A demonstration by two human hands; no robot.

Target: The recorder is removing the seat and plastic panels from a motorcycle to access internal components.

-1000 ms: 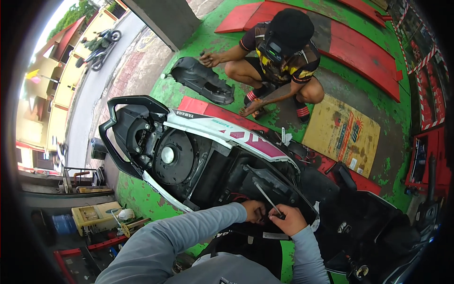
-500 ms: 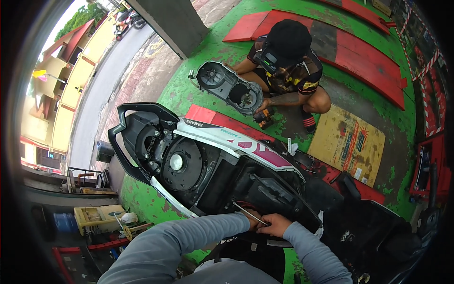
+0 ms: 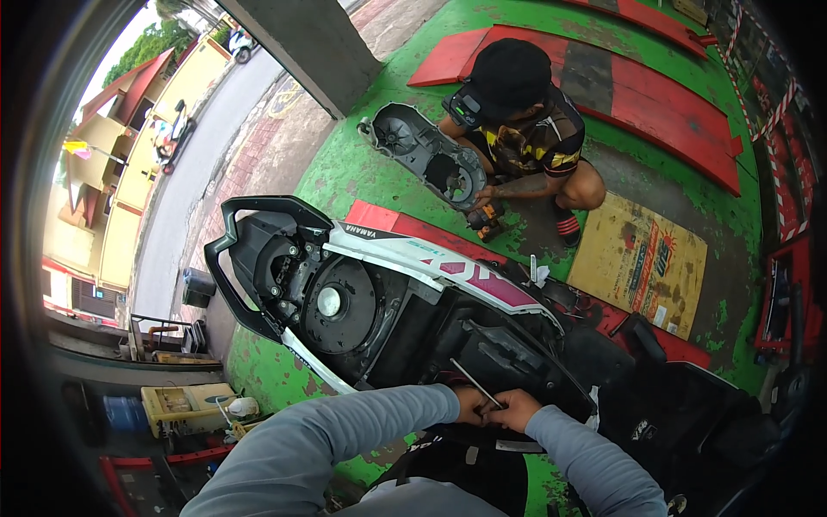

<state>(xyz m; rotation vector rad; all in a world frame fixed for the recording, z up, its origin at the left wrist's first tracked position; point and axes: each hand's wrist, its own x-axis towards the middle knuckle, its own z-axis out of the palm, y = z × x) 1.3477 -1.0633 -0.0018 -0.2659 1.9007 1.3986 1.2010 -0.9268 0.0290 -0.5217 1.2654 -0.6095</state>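
My left hand (image 3: 470, 404) and my right hand (image 3: 514, 411) are close together at the near side of a partly stripped scooter (image 3: 405, 327). A thin metal rod (image 3: 476, 383) slants up and left from the fingers of my right hand over the dark underseat area. Both hands are closed. Whatever the left fingers grip is hidden. The scooter's far side has a white panel (image 3: 482, 282) with magenta graphics. Toward its tail are a round silver cap (image 3: 329, 301) and a black grab rail (image 3: 226, 276).
A crouching person (image 3: 525, 129) holds a grey engine cover (image 3: 422, 153) beyond the scooter. An orange-and-black power drill (image 3: 487, 221) is by that person's hand. Flattened cardboard (image 3: 642, 263) lies on the green floor, near red ramps (image 3: 655, 112). A yellowish container (image 3: 185, 401) stands at left.
The rod now slants more steeply, and my hands stay close together. The crouching person's head and the engine cover have shifted slightly. The whole view has moved a little.
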